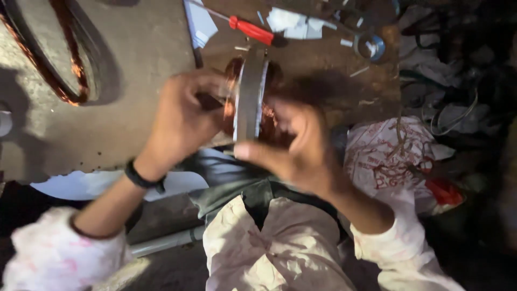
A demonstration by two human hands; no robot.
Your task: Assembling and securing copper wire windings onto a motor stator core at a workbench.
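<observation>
The left hand (183, 121) is closed on the left face of the motor stator (250, 102), its fingers curled into the copper winding, so the stator lies at 3 o'clock from this hand. The stator stands on edge, its grey steel ring running from 12 to 6 o'clock, in front of the chest. The right hand (299, 148) grips it from 4 o'clock, thumb on the lower rim; both hands are equally near.

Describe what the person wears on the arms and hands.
Both hands are bare, with no gloves. The left hand has a dark band round its wrist. Both forearms are bare; pale sleeves with faint pinkish marks are pushed up, the left sleeve and the right sleeve.
</observation>
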